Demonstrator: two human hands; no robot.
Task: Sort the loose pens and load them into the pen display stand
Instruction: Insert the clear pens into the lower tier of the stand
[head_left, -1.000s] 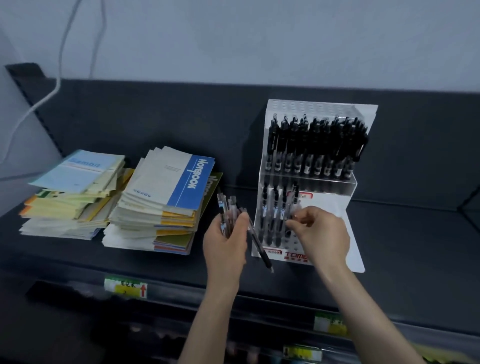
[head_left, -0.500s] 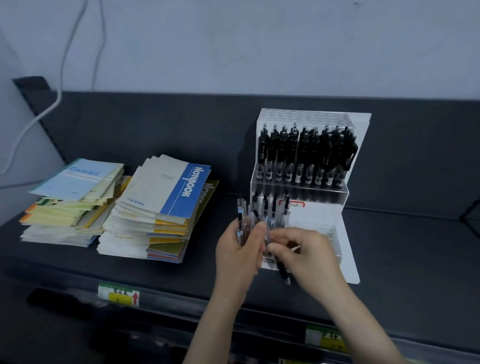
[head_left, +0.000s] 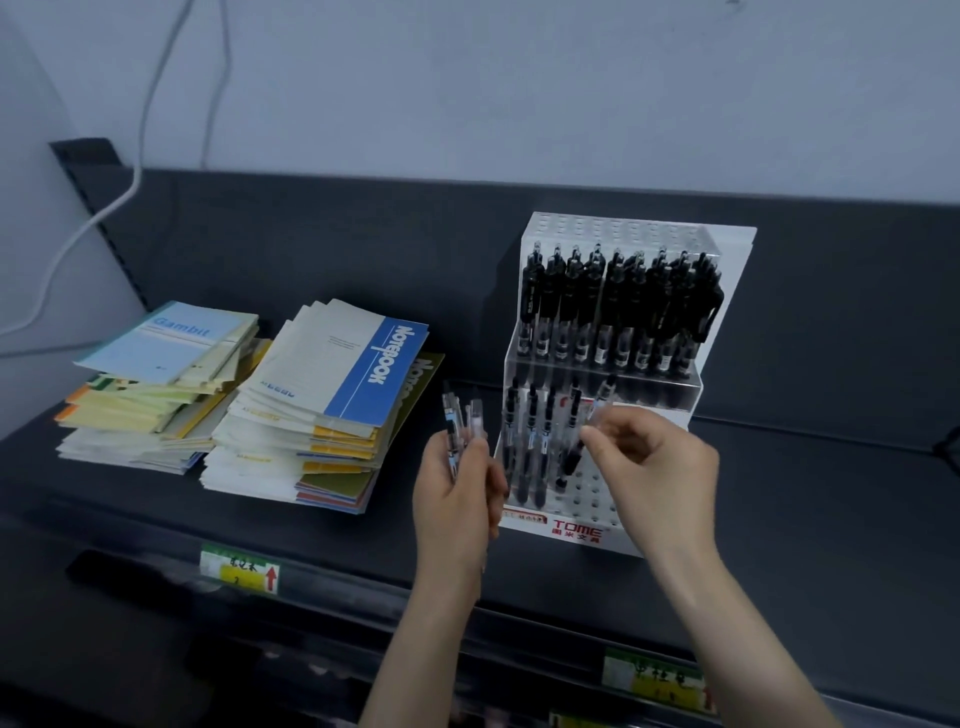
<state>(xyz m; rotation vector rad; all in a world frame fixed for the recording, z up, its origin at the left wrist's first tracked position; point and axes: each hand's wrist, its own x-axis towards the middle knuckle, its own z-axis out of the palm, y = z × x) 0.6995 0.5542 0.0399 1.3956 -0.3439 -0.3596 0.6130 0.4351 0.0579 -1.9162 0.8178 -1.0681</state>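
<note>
Shelf: left hand grips pens, right hand pen above stand.

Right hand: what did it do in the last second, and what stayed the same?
The right hand left the lower tier of the display stand, reached the bundle of pens in the left hand, pinched one pen out and carried it back over that tier, tilted. The left hand kept gripping the bundle; stand and notebook stacks stayed put.

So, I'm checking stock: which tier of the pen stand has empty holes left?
The lower front tier: a few pens stand at its left, with bare holes to their right. The upper tier is packed with black pens.
</note>
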